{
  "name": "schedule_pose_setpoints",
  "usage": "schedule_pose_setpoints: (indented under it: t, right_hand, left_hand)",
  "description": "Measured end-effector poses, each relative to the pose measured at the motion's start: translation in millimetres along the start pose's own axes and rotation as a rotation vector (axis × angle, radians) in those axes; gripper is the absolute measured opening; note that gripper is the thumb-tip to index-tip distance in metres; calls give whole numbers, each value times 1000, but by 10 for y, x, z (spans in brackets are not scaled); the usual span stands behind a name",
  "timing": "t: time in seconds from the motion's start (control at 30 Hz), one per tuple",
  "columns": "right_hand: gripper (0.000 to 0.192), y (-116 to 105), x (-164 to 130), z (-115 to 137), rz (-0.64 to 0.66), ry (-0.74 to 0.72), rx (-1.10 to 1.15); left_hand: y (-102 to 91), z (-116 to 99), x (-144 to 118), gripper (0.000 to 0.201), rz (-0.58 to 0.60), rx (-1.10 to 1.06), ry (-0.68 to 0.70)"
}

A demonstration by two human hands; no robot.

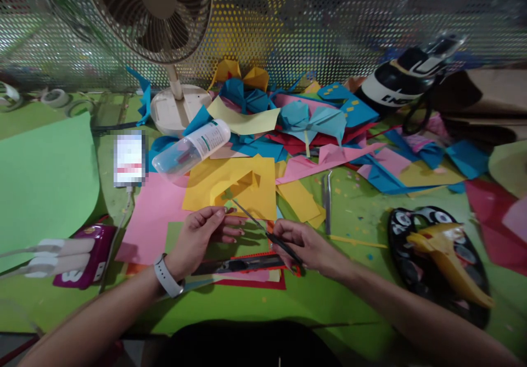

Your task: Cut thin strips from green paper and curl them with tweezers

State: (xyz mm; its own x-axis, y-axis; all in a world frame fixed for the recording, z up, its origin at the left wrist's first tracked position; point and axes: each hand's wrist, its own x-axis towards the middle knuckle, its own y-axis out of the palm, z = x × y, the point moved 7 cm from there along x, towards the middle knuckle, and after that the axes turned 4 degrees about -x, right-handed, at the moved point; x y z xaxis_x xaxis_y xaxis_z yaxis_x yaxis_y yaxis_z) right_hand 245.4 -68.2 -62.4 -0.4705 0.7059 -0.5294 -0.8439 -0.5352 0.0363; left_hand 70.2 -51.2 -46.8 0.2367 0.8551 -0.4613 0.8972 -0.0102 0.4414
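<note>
Paper-trimming stage, centre of the frame: your right hand [307,246] is gripping small scissors [263,230], their blades pointing up-left toward your left hand [203,232], whose fingers are pinching something too small to identify, probably a paper scrap, just below the yellow paper [236,186] on the green table [354,213]. A craft knife [242,264] is lying beneath both hands. The next move, as judged, is calling for steady alignment of blade and scrap.

Pixelated phone [129,158] screen; fan [154,10] top cut off.
</note>
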Motion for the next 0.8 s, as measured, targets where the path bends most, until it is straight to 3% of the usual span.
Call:
schedule_pose_setpoints:
  t: [0.3, 0.8]
  right_hand:
    - [39, 17, -41, -9, 45, -48, -106]
    - [42, 22, -29, -26, 32, -37, -146]
  left_hand:
    - [25, 26, -16, 25, 13, 12, -8]
    - [29, 57, -15, 26, 15, 0, -20]
